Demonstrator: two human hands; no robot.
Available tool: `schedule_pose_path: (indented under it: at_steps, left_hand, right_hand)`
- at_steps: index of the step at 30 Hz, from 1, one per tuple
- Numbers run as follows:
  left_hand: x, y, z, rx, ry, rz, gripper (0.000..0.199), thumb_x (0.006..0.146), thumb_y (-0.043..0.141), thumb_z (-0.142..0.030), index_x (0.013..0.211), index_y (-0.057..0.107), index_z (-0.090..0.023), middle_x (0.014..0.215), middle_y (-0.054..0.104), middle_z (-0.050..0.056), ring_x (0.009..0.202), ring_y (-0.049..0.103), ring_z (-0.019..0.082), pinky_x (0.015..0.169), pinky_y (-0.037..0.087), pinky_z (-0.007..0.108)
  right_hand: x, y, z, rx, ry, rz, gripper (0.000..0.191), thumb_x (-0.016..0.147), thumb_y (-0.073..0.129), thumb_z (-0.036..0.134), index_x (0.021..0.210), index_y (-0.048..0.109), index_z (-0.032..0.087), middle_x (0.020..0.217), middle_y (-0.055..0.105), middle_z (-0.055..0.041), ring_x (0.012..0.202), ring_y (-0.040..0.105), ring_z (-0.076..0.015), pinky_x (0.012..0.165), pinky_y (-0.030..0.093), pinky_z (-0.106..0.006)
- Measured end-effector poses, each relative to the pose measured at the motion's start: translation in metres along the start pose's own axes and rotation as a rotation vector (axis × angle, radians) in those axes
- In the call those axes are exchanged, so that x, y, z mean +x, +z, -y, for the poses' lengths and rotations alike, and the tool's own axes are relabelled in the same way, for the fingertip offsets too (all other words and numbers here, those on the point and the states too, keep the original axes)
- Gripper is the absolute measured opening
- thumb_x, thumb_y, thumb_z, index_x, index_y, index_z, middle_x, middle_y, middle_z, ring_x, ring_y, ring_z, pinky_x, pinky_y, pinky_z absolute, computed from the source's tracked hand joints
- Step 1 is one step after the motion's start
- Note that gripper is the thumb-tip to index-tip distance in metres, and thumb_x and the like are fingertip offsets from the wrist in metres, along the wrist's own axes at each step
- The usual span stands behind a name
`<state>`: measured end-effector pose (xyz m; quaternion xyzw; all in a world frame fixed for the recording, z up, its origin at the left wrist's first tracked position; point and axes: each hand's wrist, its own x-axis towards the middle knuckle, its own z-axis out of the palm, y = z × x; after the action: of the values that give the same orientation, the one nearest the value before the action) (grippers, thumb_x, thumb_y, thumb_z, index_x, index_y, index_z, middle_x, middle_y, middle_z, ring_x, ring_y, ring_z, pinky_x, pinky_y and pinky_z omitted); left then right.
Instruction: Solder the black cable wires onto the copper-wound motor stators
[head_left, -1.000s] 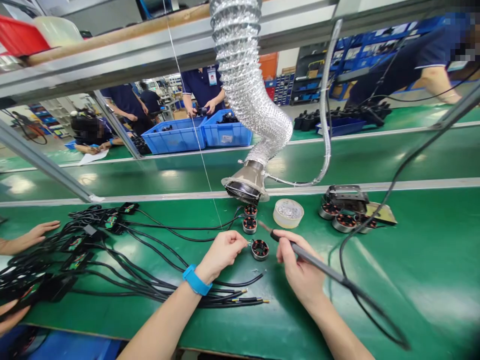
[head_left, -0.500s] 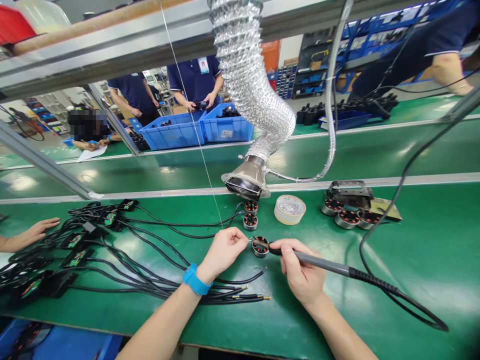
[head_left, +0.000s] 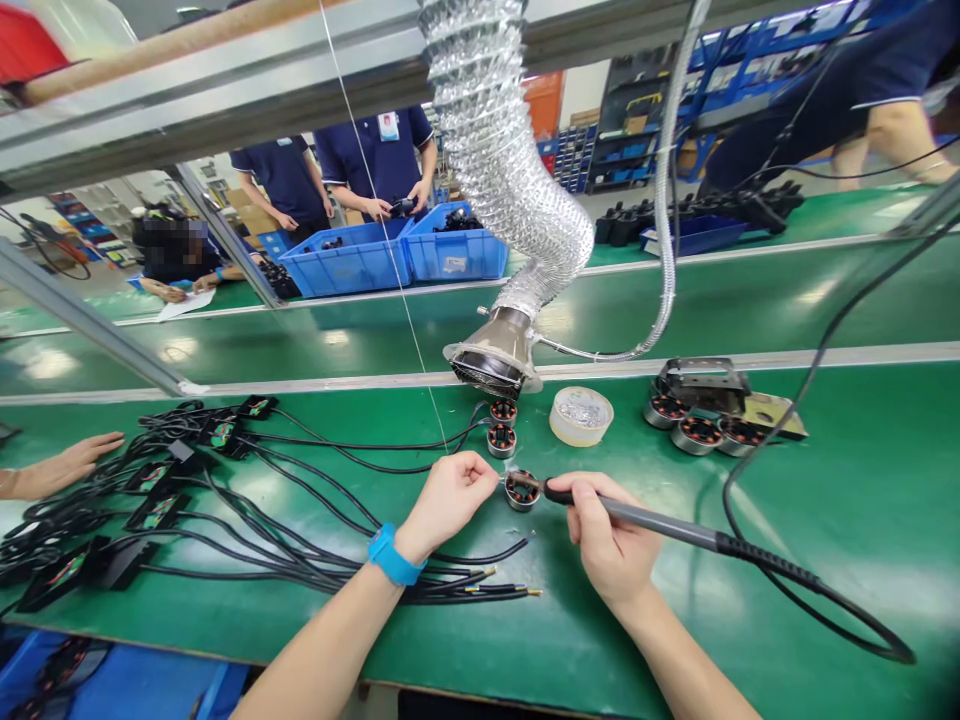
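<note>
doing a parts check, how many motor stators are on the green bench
6. One stator at the soldering iron tip, two behind it, three by the metal bracket; more could hide under it.

A green-topped workbench (head_left: 675, 620) with a pale rail (head_left: 570, 368) along its far edge runs across the view. Over its left half sprawls a tangle of black cables (head_left: 300, 520) carrying small green circuit boards (head_left: 154, 512). Near the middle sit two round motor stators (head_left: 502, 437), one behind the other, with a third stator (head_left: 522, 491) just in front. To their right lies a round tub with a clear lid (head_left: 581, 416). Further right, three more stators (head_left: 695, 435) cluster beside a tan card (head_left: 772, 412); a dark metal bracket (head_left: 701, 385) stands just behind them, perhaps resting on them, though the angle makes that hard to tell.
</note>
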<state>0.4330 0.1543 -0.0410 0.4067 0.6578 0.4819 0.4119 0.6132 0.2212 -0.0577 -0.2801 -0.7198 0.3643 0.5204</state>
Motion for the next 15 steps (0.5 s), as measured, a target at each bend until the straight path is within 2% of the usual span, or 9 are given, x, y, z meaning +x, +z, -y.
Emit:
schedule_pose_path:
  at_steps: [5, 10, 15]
  left_hand:
    - [0.0002, 0.0003, 0.0006, 0.006, 0.004, 0.002, 0.025, 0.077, 0.063, -0.037, 0.075, 0.059, -0.012, 0.065, 0.053, -0.002, 0.06, 0.043, 0.007, 0.056, 0.032, 0.02]
    - [0.0001, -0.0003, 0.0018, -0.001, 0.007, 0.01, 0.024, 0.077, 0.062, -0.035, 0.076, 0.059, -0.012, 0.067, 0.054, -0.001, 0.061, 0.044, 0.008, 0.057, 0.033, 0.02]
    - [0.0022, 0.0006, 0.003, 0.037, 0.032, -0.017, 0.019, 0.077, 0.061, -0.03, 0.075, 0.062, -0.011, 0.067, 0.056, 0.0, 0.061, 0.045, 0.008, 0.058, 0.034, 0.02]
  right_hand:
    - [-0.0003, -0.0001, -0.0019, 0.032, -0.028, -0.011, 0.026, 0.099, 0.049, 0.032, 0.088, 0.07, 0.02, 0.049, 0.049, 0.0014, 0.063, 0.065, -0.0209, 0.06, 0.053, -0.03]
    - [-0.0013, 0.0002, -0.0046, -0.006, -0.017, -0.021, 0.03, 0.099, 0.048, 0.035, 0.088, 0.071, 0.019, 0.058, 0.057, -0.0013, 0.056, 0.061, -0.018, 0.054, 0.05, -0.028]
    - [0.0005, -0.0008, 0.0015, -0.019, 0.002, -0.001, 0.029, 0.1, 0.049, 0.036, 0.093, 0.071, 0.019, 0.056, 0.055, 0.0008, 0.048, 0.055, -0.0139, 0.048, 0.045, -0.024]
